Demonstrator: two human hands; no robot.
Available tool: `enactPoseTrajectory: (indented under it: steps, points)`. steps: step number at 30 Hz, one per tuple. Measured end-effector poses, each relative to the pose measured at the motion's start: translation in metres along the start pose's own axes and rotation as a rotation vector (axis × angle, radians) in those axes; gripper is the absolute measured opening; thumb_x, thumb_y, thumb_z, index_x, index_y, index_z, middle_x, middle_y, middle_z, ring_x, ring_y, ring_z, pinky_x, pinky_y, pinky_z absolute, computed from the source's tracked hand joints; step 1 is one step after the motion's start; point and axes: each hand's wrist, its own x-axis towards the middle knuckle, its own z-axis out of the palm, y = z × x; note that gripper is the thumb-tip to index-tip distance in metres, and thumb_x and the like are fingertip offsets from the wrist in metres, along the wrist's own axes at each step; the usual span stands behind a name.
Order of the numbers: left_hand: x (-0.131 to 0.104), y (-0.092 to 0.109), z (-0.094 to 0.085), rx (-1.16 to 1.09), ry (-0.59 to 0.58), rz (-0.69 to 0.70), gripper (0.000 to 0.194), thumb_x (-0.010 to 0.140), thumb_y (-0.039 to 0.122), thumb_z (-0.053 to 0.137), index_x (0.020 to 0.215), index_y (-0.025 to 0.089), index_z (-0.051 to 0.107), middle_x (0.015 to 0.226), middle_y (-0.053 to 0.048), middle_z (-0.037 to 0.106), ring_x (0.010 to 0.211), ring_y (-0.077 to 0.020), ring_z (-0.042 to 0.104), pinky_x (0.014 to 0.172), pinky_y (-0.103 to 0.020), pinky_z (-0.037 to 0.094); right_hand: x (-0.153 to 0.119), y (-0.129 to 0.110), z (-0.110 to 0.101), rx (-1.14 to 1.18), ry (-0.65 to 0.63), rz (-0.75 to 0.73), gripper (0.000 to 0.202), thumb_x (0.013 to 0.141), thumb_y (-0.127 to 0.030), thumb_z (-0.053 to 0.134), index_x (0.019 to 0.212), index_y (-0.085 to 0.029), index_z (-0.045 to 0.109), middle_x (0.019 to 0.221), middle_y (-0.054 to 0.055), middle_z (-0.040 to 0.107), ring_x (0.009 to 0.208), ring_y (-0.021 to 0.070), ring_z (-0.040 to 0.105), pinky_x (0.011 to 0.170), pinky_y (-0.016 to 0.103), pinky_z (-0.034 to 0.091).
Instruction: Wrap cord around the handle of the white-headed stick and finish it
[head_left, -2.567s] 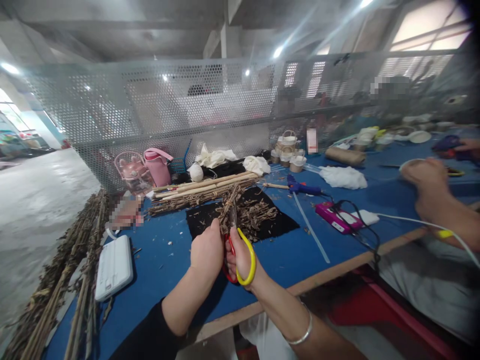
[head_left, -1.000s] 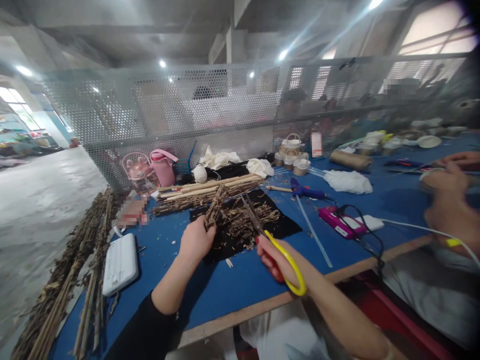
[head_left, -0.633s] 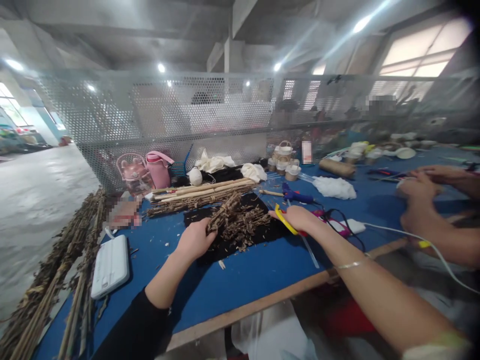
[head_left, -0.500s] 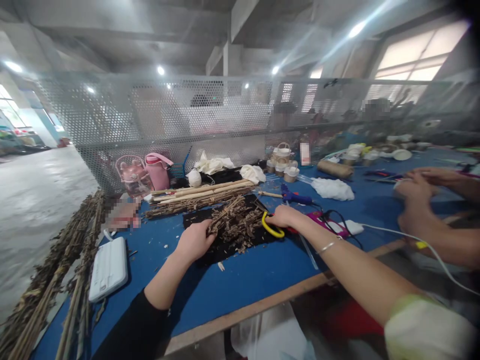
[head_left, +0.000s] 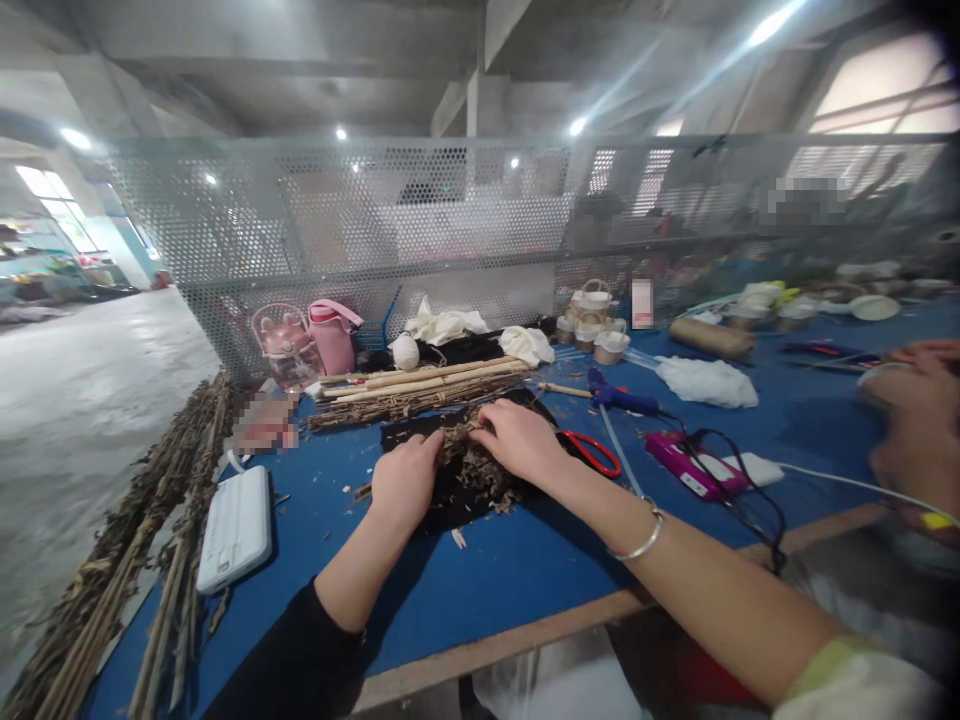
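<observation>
Both my hands are over a heap of dry brown plant material (head_left: 487, 478) on a black cloth (head_left: 450, 512). My left hand (head_left: 407, 478) is closed round dried plant stems, whose ends poke out at its left side. Close by on the right, my right hand (head_left: 517, 438) pinches crumpled dried leaves from the same bunch. Its fingertips are partly hidden by the plant bits. A red loop handle (head_left: 594, 455), like that of scissors, lies just right of the heap under my right forearm.
Behind the heap lie long sticks (head_left: 427, 385). A blue glue gun (head_left: 622, 395) and a purple power strip (head_left: 694, 465) with cords are to the right. At left are a white power bank (head_left: 236, 530) and bundled dry stalks (head_left: 176, 590). A co-worker's hand (head_left: 919, 390) shows far right.
My right hand has let go of the yellow-handled tool and moved left onto the dried plant. My left hand stays on the stems. The view has swung slightly left.
</observation>
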Motion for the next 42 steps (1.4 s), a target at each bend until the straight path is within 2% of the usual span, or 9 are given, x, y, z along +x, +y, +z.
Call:
enactPoseTrajectory:
  steps: [3, 10, 15, 21, 25, 29, 32, 36, 42]
  points:
    - [0.001, 0.000, 0.000, 0.099, 0.057, 0.031, 0.035, 0.090, 0.020, 0.040, 0.122, 0.031, 0.049, 0.092, -0.003, 0.062, 0.082, -0.0193, 0.061, 0.066, -0.029, 0.042, 0.009, 0.006, 0.008, 0.022, -0.063, 0.025, 0.010, 0.078, -0.024, 0.057, 0.073, -0.020, 0.063, 0.083, 0.004, 0.065, 0.078, 0.0176, 0.058, 0.065, 0.025, 0.035]
    - [0.006, 0.005, 0.002, 0.127, 0.061, 0.042, 0.035, 0.090, 0.018, 0.040, 0.122, 0.027, 0.048, 0.093, -0.004, 0.061, 0.086, -0.0193, 0.060, 0.068, -0.029, 0.041, 0.026, 0.017, 0.019, 0.299, 0.031, 0.271, 0.013, 0.072, -0.020, 0.053, 0.062, -0.019, 0.060, 0.064, 0.003, 0.064, 0.059, 0.0150, 0.055, 0.057, 0.024, 0.034]
    - [0.005, 0.006, 0.005, 0.135, 0.045, 0.037, 0.034, 0.090, 0.018, 0.039, 0.122, 0.027, 0.048, 0.092, -0.004, 0.061, 0.084, -0.0190, 0.060, 0.068, -0.029, 0.041, 0.036, 0.033, 0.029, 0.381, 0.059, 0.285, 0.017, 0.081, -0.022, 0.044, 0.074, -0.017, 0.059, 0.070, 0.003, 0.066, 0.057, 0.0124, 0.055, 0.055, 0.022, 0.037]
    - [0.004, 0.006, 0.005, 0.120, 0.055, 0.006, 0.034, 0.090, 0.018, 0.039, 0.121, 0.027, 0.048, 0.094, -0.005, 0.060, 0.088, -0.0199, 0.058, 0.069, -0.031, 0.039, 0.030, 0.032, 0.025, 0.391, 0.044, 0.183, 0.014, 0.079, -0.028, 0.051, 0.072, -0.018, 0.058, 0.068, 0.001, 0.064, 0.059, 0.0124, 0.053, 0.057, 0.022, 0.036]
    - [0.003, 0.008, 0.005, 0.111, 0.103, 0.003, 0.035, 0.090, 0.018, 0.038, 0.121, 0.029, 0.049, 0.096, -0.005, 0.060, 0.089, -0.0199, 0.057, 0.071, -0.032, 0.037, 0.023, 0.020, 0.018, 0.219, 0.036, 0.094, 0.015, 0.077, -0.028, 0.055, 0.066, -0.018, 0.058, 0.073, 0.003, 0.063, 0.068, 0.0147, 0.054, 0.061, 0.024, 0.035]
    - [0.002, 0.007, 0.005, 0.089, 0.111, -0.013, 0.036, 0.090, 0.018, 0.038, 0.123, 0.030, 0.049, 0.099, -0.006, 0.060, 0.090, -0.0198, 0.056, 0.073, -0.033, 0.036, 0.022, 0.015, 0.016, 0.182, -0.056, 0.074, 0.019, 0.077, -0.036, 0.058, 0.068, -0.019, 0.060, 0.075, 0.003, 0.064, 0.067, 0.0144, 0.054, 0.059, 0.023, 0.034]
    - [0.002, 0.006, 0.005, 0.090, 0.122, 0.005, 0.035, 0.090, 0.020, 0.039, 0.122, 0.030, 0.050, 0.099, -0.006, 0.060, 0.090, -0.0210, 0.055, 0.073, -0.034, 0.035, 0.024, 0.017, 0.016, 0.244, -0.139, 0.066, 0.013, 0.076, -0.029, 0.059, 0.070, -0.018, 0.060, 0.071, 0.001, 0.064, 0.062, 0.0124, 0.054, 0.057, 0.022, 0.034]
    - [0.001, 0.005, 0.006, 0.100, 0.161, 0.027, 0.034, 0.090, 0.020, 0.040, 0.120, 0.030, 0.052, 0.098, -0.005, 0.060, 0.088, -0.0219, 0.055, 0.071, -0.034, 0.034, 0.025, 0.022, 0.015, 0.248, -0.160, 0.100, 0.010, 0.073, -0.026, 0.063, 0.077, -0.017, 0.061, 0.069, 0.001, 0.065, 0.060, 0.0121, 0.054, 0.056, 0.021, 0.036]
    - [0.000, 0.006, 0.006, 0.097, 0.156, 0.046, 0.032, 0.091, 0.020, 0.038, 0.118, 0.029, 0.053, 0.098, -0.005, 0.060, 0.088, -0.0209, 0.054, 0.073, -0.034, 0.033, 0.024, 0.022, 0.015, 0.225, -0.149, 0.047, 0.011, 0.073, -0.016, 0.057, 0.064, -0.018, 0.064, 0.066, 0.002, 0.065, 0.063, 0.0135, 0.056, 0.062, 0.022, 0.036]
